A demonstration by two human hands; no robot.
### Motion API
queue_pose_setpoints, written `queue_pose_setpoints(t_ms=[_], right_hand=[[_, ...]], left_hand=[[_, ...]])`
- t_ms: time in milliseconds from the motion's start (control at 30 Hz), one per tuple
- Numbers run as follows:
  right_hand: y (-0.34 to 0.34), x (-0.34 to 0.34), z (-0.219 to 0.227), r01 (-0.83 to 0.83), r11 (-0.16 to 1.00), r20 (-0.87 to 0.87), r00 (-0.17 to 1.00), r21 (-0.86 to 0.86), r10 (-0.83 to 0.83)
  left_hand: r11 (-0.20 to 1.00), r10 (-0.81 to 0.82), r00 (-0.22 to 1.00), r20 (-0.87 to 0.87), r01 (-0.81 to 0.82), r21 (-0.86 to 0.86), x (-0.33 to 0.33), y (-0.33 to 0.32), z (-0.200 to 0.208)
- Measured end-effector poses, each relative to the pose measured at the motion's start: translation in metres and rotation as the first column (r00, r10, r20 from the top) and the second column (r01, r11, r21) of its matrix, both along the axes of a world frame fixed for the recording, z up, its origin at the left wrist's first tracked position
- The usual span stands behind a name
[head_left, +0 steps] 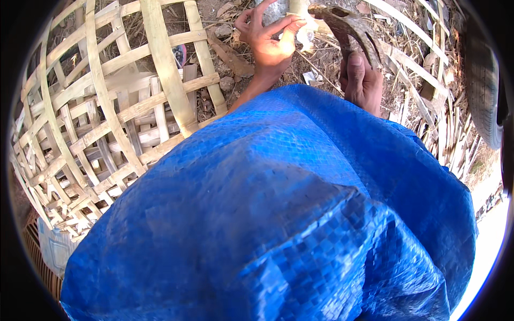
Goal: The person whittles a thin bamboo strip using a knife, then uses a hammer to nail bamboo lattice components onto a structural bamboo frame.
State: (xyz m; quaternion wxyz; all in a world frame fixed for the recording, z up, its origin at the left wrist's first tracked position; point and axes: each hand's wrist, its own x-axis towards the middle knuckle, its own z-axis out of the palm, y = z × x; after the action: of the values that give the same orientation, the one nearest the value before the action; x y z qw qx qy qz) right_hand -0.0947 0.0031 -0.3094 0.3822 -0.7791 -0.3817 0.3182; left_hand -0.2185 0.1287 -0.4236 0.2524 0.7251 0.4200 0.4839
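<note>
Near the top of the view, my left hand pinches with thumb and index finger, the other fingers raised. Whatever sits in that pinch is too small to make out. Just beyond the fingertips is a pale upright piece of bamboo or wood. My right hand is wrapped round a worn brown claw hammer, thumb up against it. The hammer's head points toward the pale piece, with its split claw curving back over my hand. A blue woven plastic sheet drapes over my lap and hides my forearms in part.
Woven bamboo lattice fills the left side, with more bamboo strips at the right. A black tyre stands at the right edge. Dry straw, stones and scraps litter the ground. A clear plastic container lies at lower left.
</note>
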Motion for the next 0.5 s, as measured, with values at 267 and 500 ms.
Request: queue_pose_setpoints(t_ms=[267,500], right_hand=[[0.0,-0.002,0.002,-0.056,0.991,0.11,0.992,-0.122,0.07],[0.007,-0.009,0.004,-0.006,0.989,0.107,0.994,-0.147,0.022]], left_hand=[[0.999,-0.024,1.0,-0.007,0.024,-0.041,0.002,-0.005,0.002],[0.998,-0.057,0.998,0.012,0.057,0.015,-0.001,0.0,0.001]])
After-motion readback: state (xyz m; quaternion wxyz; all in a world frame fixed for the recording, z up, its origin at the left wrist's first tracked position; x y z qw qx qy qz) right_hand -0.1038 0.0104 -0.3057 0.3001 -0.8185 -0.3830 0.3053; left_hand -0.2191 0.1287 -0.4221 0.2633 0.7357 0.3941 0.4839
